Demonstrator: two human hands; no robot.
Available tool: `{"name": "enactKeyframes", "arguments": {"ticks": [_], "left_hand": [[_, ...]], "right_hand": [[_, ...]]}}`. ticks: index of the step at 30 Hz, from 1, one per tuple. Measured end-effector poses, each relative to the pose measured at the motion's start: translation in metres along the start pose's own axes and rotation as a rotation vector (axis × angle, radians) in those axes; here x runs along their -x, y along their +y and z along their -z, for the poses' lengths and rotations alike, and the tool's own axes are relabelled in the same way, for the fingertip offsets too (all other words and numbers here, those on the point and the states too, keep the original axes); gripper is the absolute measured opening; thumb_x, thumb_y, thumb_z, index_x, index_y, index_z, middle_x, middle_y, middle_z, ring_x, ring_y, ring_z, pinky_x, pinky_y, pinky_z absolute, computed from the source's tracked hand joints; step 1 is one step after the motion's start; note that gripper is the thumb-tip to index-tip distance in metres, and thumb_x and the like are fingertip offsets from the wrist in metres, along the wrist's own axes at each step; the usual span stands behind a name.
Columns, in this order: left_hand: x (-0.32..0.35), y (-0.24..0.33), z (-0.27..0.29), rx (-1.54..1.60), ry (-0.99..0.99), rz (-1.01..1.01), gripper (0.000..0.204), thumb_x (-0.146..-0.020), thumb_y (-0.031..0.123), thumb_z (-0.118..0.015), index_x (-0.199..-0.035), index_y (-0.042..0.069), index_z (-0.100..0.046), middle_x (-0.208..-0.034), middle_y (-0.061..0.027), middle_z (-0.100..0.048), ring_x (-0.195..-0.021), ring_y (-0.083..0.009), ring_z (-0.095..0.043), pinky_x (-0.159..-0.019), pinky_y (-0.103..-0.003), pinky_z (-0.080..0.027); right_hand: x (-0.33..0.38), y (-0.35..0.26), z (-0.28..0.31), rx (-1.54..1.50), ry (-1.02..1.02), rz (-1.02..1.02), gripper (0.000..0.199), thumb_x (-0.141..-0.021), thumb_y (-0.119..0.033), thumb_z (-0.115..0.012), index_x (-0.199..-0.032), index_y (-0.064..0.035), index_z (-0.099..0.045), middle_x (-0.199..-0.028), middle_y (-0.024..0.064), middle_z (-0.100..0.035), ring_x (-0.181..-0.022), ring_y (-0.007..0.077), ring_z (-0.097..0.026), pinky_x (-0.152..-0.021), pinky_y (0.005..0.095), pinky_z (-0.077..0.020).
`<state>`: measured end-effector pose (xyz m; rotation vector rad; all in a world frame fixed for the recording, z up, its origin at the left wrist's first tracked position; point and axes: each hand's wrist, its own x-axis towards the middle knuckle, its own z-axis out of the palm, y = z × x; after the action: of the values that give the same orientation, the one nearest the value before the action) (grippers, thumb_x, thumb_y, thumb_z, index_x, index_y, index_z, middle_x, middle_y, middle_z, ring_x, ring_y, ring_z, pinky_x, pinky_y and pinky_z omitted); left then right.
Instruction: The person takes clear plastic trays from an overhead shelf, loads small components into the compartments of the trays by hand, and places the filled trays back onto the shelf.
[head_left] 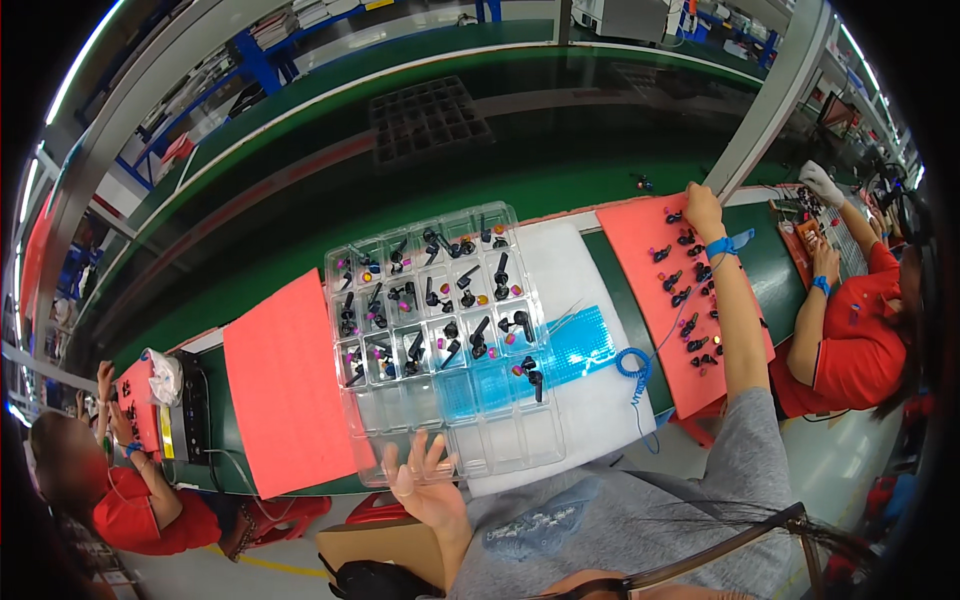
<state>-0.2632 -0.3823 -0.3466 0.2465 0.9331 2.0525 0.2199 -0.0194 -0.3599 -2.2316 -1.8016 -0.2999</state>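
On the far left a person in a red shirt [130, 510] sits at the counter [480, 190], with a small red pad [138, 400] before them. Next comes the red mat [285, 385] lying flat, its right edge tucked under the tray [500, 440]. Your left hand [425, 485] rests at the tray's near edge, fingers spread, its grip open on nothing, fingertips touching the clear plastic. The tray is a clear grid of compartments; the far rows hold small black parts [430, 300] with pink and orange bits, the near rows hold none. It lies partly on a white sheet [590, 400], over a blue strip [580, 345]. One black part [533, 377] sits on the blue near the tray's right side. A blue coiled cord [635, 365] runs right to your wrist strap [720, 247]. Your right hand [702, 207] reaches to the far end of a second red mat [640, 250] strewn with black parts; I cannot tell whether its grip is closed. Beyond, another person in red [850, 340] works.
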Motion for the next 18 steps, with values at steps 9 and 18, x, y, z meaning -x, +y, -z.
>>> {"name": "enactKeyframes", "arguments": {"ticks": [9, 18], "left_hand": [[-0.003, 0.001, 0.000, -0.099, -0.036, 0.020, 0.053, -0.085, 0.029, -0.057, -0.132, 0.012, -0.039, -0.116, -0.0269, -0.057, -0.095, -0.0363, -0.064, -0.064, -0.044, -0.057], [-0.001, 0.013, -0.004, -0.122, -0.073, 0.079, 0.059, -0.085, 0.028, -0.059, -0.136, 0.014, -0.032, -0.118, -0.0271, -0.055, -0.097, -0.0354, -0.063, -0.068, -0.043, -0.056]], "right_hand": [[0.069, -0.127, 0.148, -0.794, -0.006, 0.290, 0.020, -0.076, 0.002, -0.063, -0.094, -0.0003, -0.056, -0.084, 0.0112, -0.063, -0.075, 0.0167, -0.064, -0.067, 0.0275, -0.0504], [0.212, -0.258, 0.200, -0.918, -0.434, 1.063, 0.018, -0.074, -0.004, -0.064, -0.092, -0.0061, -0.059, -0.084, 0.0084, -0.058, -0.077, 0.0267, -0.063, -0.066, 0.0355, -0.0513]]}}
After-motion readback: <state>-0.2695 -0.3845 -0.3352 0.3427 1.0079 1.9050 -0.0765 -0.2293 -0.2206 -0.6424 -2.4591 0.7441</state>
